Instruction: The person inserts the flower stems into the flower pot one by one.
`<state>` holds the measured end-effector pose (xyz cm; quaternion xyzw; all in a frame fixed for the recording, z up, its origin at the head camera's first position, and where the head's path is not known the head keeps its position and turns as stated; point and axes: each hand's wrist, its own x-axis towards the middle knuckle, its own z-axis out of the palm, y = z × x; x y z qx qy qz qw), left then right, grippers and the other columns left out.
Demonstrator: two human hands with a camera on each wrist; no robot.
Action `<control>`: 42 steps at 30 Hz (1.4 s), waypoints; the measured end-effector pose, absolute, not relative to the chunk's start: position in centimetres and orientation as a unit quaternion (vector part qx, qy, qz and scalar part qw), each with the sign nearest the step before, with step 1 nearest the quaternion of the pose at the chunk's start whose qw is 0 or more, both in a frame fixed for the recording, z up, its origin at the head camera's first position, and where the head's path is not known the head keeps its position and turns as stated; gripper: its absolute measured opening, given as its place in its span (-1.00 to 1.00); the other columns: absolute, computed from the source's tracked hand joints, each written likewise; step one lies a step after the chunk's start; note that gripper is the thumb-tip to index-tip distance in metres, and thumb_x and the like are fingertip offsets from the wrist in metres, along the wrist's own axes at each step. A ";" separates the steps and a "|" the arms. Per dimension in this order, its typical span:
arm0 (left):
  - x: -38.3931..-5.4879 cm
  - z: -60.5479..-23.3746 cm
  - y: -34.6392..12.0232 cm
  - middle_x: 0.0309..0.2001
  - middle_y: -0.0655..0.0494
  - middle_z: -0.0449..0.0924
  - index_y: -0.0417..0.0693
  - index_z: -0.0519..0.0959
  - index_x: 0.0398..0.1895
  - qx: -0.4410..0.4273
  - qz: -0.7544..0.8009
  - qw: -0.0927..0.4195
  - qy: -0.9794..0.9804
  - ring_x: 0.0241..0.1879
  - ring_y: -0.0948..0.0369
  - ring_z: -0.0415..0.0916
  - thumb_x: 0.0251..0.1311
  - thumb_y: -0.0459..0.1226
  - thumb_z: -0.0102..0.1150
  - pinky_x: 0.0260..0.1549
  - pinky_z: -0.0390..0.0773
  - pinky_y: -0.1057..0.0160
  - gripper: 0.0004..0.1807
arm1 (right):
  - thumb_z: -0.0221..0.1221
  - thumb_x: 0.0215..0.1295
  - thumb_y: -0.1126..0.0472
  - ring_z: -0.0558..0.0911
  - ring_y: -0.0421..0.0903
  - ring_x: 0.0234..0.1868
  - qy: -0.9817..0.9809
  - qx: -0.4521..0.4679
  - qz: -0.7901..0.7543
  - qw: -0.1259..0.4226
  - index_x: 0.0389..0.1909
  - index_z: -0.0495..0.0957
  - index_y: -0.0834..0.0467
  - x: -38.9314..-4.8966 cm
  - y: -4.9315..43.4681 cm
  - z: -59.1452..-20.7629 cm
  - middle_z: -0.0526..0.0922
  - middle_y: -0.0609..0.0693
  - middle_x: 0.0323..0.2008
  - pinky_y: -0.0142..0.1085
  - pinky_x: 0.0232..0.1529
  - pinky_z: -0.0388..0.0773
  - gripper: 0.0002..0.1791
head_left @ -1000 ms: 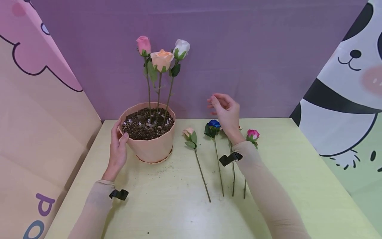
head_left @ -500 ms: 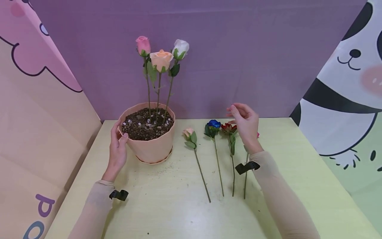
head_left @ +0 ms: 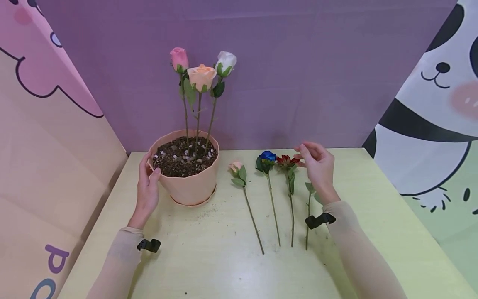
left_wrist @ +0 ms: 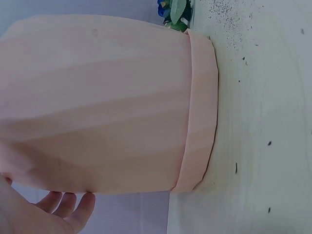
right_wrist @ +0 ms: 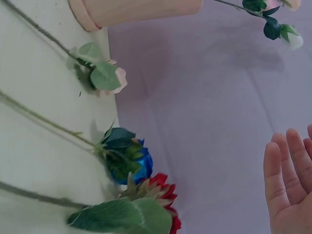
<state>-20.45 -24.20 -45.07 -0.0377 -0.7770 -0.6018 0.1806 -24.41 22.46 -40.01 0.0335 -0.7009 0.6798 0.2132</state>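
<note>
A pink flower pot [head_left: 192, 189] filled with dark soil stands at the table's left. Upright in its soil are a pink rose [head_left: 179, 59], a peach rose [head_left: 202, 77] and a white rose [head_left: 225, 63]. My left hand [head_left: 147, 191] holds the pot at its left side, thumb at the rim and fingers along the wall. Empty, with fingers loosely bent, my right hand [head_left: 317, 168] hovers over the right end of a row of artificial flowers. Beside it lies a red flower [head_left: 287, 161]; below it a leafy stem [head_left: 308, 216] shows, its bloom hidden by the hand.
Left of the red flower, a blue rose [head_left: 267, 157] and a small peach rosebud [head_left: 235, 166] lie on the pale table [head_left: 216, 265]. Soil crumbs dot the surface near the pot. Behind rises a purple backdrop [head_left: 317, 74], with cartoon-printed panels on both sides.
My right hand has moved to the right and lower, from above the blue and red flowers to the rightmost stem, uncovering the red flower. The left hand stays on the pot.
</note>
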 end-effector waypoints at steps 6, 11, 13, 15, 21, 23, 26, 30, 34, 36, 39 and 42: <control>-20.3 -45.2 -24.1 0.67 -0.17 0.08 0.18 -0.07 0.75 -0.038 -0.605 0.179 -0.775 0.61 -0.11 0.11 0.65 -0.17 -0.23 0.57 0.13 -0.27 -0.32 | 0.32 0.48 0.15 0.80 -0.30 -0.34 -0.702 0.018 0.682 0.204 -0.04 0.70 0.11 -23.9 23.2 -41.5 0.85 -0.19 -0.24 -0.41 -0.37 0.73 -0.84; -20.5 -45.2 -24.1 0.67 -0.19 0.08 0.18 -0.05 0.75 -0.042 -0.606 0.183 -0.773 0.62 -0.12 0.10 0.65 -0.17 -0.23 0.57 0.13 -0.28 -0.32 | 0.33 0.47 0.19 0.81 -0.28 -0.33 -0.703 0.006 0.681 0.206 -0.04 0.72 0.12 -23.8 23.9 -42.4 0.85 -0.16 -0.24 -0.43 -0.39 0.71 -0.85; -20.6 -45.2 -24.1 0.68 -0.19 0.06 0.18 -0.06 0.75 -0.042 -0.605 0.183 -0.773 0.63 -0.13 0.09 0.65 -0.17 -0.23 0.57 0.12 -0.29 -0.32 | 0.34 0.46 0.19 0.82 -0.26 -0.33 -0.702 0.006 0.682 0.206 -0.04 0.72 0.12 -23.7 24.3 -42.7 0.85 -0.18 -0.25 -0.43 -0.39 0.71 -0.86; -20.6 -45.2 -24.2 0.68 -0.19 0.06 0.18 -0.06 0.75 -0.040 -0.605 0.182 -0.774 0.63 -0.13 0.09 0.64 -0.17 -0.24 0.58 0.12 -0.28 -0.32 | 0.33 0.47 0.20 0.82 -0.26 -0.32 -0.707 0.001 0.678 0.202 -0.04 0.72 0.11 -23.6 24.7 -43.1 0.85 -0.22 -0.25 -0.43 -0.39 0.71 -0.87; -20.5 -45.2 -24.1 0.67 -0.18 0.08 0.19 -0.06 0.75 -0.038 -0.601 0.182 -0.777 0.62 -0.13 0.11 0.64 -0.17 -0.25 0.57 0.13 -0.29 -0.32 | 0.32 0.48 0.18 0.81 -0.33 -0.31 -0.731 -0.027 0.660 0.172 -0.03 0.69 0.09 -22.9 25.9 -44.5 0.84 -0.27 -0.24 -0.43 -0.36 0.72 -0.86; -20.5 -45.2 -24.1 0.68 -0.18 0.07 0.20 -0.06 0.75 -0.038 -0.600 0.181 -0.778 0.62 -0.15 0.10 0.65 -0.16 -0.25 0.57 0.13 -0.29 -0.32 | 0.31 0.49 0.16 0.81 -0.34 -0.30 -0.740 -0.035 0.653 0.160 -0.02 0.68 0.08 -22.7 26.3 -44.9 0.84 -0.30 -0.24 -0.40 -0.33 0.74 -0.85; -20.5 -45.1 -24.1 0.68 -0.16 0.05 0.21 -0.07 0.75 -0.038 -0.601 0.180 -0.778 0.62 -0.15 0.11 0.64 -0.15 -0.26 0.57 0.12 -0.30 -0.32 | 0.30 0.50 0.15 0.80 -0.36 -0.31 -0.755 -0.042 0.640 0.141 0.03 0.67 0.10 -22.5 26.7 -45.6 0.81 -0.36 -0.26 -0.37 -0.29 0.76 -0.81; -20.6 -45.1 -24.1 0.70 -0.11 0.04 0.22 -0.07 0.75 -0.039 -0.604 0.182 -0.775 0.61 -0.13 0.12 0.64 -0.15 -0.25 0.57 0.13 -0.30 -0.32 | 0.30 0.51 0.12 0.78 -0.37 -0.30 -0.778 -0.045 0.616 0.116 0.14 0.64 0.22 -22.3 27.3 -46.3 0.78 -0.43 -0.28 -0.36 -0.26 0.76 -0.67; -20.7 -45.1 -24.1 0.71 -0.05 0.02 0.23 -0.06 0.75 -0.041 -0.606 0.183 -0.773 0.61 -0.11 0.12 0.64 -0.16 -0.26 0.57 0.13 -0.29 -0.32 | 0.29 0.52 0.05 0.79 -0.32 -0.24 -0.803 -0.054 0.587 0.088 0.26 0.58 0.29 -22.0 28.0 -46.8 0.76 -0.42 -0.26 -0.33 -0.19 0.77 -0.52; -20.7 -45.1 -24.1 0.70 -0.05 0.04 0.24 -0.06 0.75 -0.041 -0.607 0.183 -0.772 0.60 -0.11 0.13 0.64 -0.16 -0.27 0.57 0.14 -0.28 -0.32 | 0.28 0.53 0.03 0.79 -0.29 -0.21 -0.813 -0.059 0.575 0.074 0.29 0.56 0.32 -21.7 28.3 -47.1 0.77 -0.34 -0.21 -0.32 -0.16 0.77 -0.48; -20.7 -45.2 -24.1 0.69 -0.07 0.05 0.24 -0.07 0.75 -0.038 -0.608 0.182 -0.772 0.59 -0.10 0.14 0.63 -0.16 -0.27 0.56 0.14 -0.28 -0.32 | 0.26 0.54 0.04 0.78 -0.28 -0.18 -0.825 -0.068 0.559 0.053 0.33 0.53 0.34 -21.4 28.8 -47.5 0.79 -0.14 -0.08 -0.33 -0.16 0.77 -0.46; -20.6 -45.2 -24.1 0.70 -0.08 0.04 0.24 -0.07 0.75 -0.038 -0.607 0.181 -0.773 0.61 -0.12 0.12 0.64 -0.16 -0.27 0.57 0.13 -0.29 -0.32 | 0.24 0.55 0.07 0.78 -0.30 -0.18 -0.831 -0.075 0.549 0.036 0.33 0.53 0.35 -21.2 29.3 -48.0 0.77 0.09 0.05 -0.33 -0.18 0.77 -0.48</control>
